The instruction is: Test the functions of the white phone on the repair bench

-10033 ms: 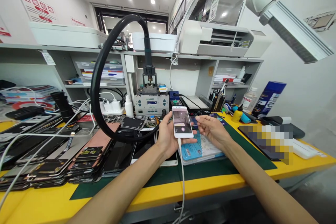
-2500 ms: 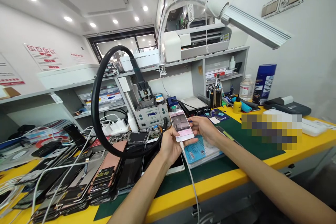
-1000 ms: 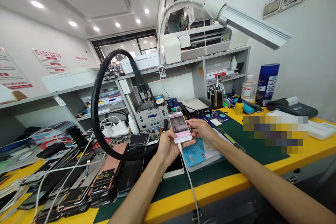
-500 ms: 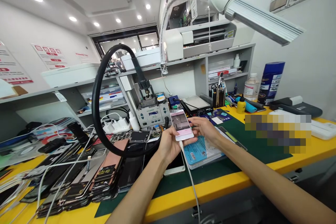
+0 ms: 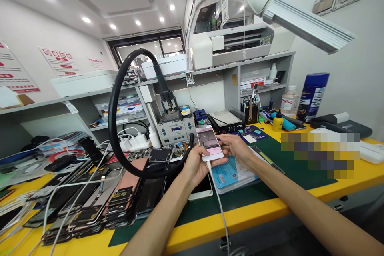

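A white smartphone [image 5: 209, 143] with a lit screen is held above the bench, tilted towards me. My left hand [image 5: 192, 167] is wrapped round it from below, thumb at the lower screen edge and fingertips showing past the right side. A white cable [image 5: 221, 208] runs from its bottom end down over the bench edge. My right hand [image 5: 238, 149] is beside the phone's right edge, its fingers loosely bent and apart; whether they touch the phone I cannot tell. Below lie another white-framed phone [image 5: 201, 195] and a clear-covered pack with a blue card [image 5: 226, 174].
Stacks of phone parts [image 5: 120, 204] fill the left of the yellow bench [image 5: 255, 218]. A thick black hose [image 5: 112, 120] loops from a rework station [image 5: 175, 130] behind the phone. Bottles and a blue spray can [image 5: 312, 98] stand right. A lamp [image 5: 309, 24] hangs overhead.
The whole view has shifted slightly, with the scene moving a little to the right. Both hands and the phone keep nearly the same pose.
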Available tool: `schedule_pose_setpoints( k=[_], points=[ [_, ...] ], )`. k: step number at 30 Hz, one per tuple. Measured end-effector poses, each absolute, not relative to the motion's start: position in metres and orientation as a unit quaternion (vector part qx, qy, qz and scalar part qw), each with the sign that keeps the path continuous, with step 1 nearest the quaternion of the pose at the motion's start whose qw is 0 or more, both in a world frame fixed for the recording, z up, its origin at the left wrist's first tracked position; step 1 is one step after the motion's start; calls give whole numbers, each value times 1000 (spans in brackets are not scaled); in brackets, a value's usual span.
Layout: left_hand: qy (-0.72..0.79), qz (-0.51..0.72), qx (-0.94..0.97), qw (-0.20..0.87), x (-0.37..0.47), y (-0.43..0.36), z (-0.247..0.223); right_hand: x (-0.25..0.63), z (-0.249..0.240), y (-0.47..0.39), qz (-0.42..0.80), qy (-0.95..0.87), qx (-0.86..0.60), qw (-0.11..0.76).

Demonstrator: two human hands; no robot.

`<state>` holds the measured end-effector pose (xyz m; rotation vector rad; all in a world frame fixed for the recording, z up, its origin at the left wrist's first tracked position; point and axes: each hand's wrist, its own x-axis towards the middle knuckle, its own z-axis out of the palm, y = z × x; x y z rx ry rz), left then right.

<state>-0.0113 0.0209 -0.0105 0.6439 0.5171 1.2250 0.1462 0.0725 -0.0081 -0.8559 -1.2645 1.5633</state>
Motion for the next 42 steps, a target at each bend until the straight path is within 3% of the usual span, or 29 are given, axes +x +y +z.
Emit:
schedule_pose_setpoints(
  k=[35, 42],
  points=[
    [230, 544, 257, 765, -12, 19, -2, 144, -16, 74, 635, -523, -343, 454],
    [235, 550, 264, 757, -12, 17, -1, 143, -11, 75, 576, -498, -384, 523]
  ],
)
